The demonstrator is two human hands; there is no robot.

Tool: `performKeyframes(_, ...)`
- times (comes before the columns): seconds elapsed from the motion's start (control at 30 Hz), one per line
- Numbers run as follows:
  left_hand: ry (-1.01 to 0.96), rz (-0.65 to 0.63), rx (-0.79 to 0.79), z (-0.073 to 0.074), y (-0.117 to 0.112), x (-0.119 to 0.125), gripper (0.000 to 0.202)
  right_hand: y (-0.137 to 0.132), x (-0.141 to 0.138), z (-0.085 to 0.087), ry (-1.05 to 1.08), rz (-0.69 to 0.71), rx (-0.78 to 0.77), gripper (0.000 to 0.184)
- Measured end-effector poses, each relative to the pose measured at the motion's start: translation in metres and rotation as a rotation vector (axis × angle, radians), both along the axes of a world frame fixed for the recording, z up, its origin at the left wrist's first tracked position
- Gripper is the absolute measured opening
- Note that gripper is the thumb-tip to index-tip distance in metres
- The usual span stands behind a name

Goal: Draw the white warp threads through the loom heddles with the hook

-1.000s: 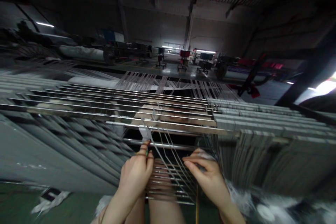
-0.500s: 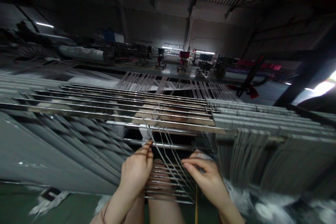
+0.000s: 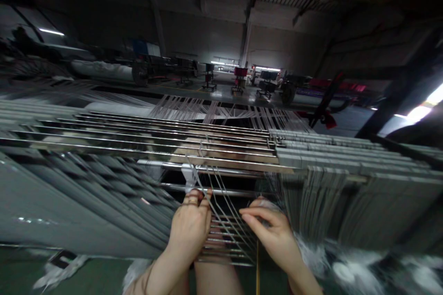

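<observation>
My left hand (image 3: 191,227) is closed, its fingertips pinched on thin metal wires (image 3: 221,212) that slant down through a gap in the frame's steel bars (image 3: 214,163). My right hand (image 3: 272,233) is curled beside them, finger and thumb pinched at fine threads; what it holds is too small to make out. Dense grey packs of hanging metal strips fill the frame on the left (image 3: 86,193) and on the right (image 3: 346,193) of the gap. White threads (image 3: 221,110) run away behind the bars.
A thin yellow rod (image 3: 257,267) stands below my right hand. White thread waste (image 3: 346,272) lies low on the right. Beyond the frame is a dim hall with a large white roll (image 3: 104,69), red carts (image 3: 240,73) and dark beams (image 3: 398,87).
My left hand has shifted a little right and up, closing on the slanted wires. My right hand has hardly moved. The view has drifted slightly.
</observation>
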State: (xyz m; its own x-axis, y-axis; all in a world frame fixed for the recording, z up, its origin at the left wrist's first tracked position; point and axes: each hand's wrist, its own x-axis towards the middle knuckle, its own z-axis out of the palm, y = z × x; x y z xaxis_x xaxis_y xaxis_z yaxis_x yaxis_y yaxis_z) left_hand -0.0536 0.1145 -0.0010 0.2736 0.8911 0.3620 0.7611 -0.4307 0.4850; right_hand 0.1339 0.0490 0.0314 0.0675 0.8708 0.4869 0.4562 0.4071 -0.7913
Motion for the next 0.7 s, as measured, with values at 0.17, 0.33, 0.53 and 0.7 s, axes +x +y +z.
performKeyframes(0.17, -0.266, -0.114, -0.046, -0.002, 0.006, 0.0, 0.035, -0.001, -0.001, 0.002, 0.001, -0.011, 0.01, 0.011)
performKeyframes(0.33, -0.59, -0.149, -0.156, 0.001, 0.011, -0.001, 0.032, -0.009, -0.001, 0.011, -0.012, -0.018, -0.064, 0.012)
performKeyframes(0.53, -0.654, -0.18, -0.148, 0.023, -0.013, -0.008, 0.014, -0.011, -0.007, 0.025, -0.099, -0.021, -0.14, 0.018)
performKeyframes(0.7, -0.378, -0.347, -0.098, 0.036, -0.043, 0.0, 0.019, 0.005, -0.019, 0.033, -0.138, 0.115, -0.206, 0.019)
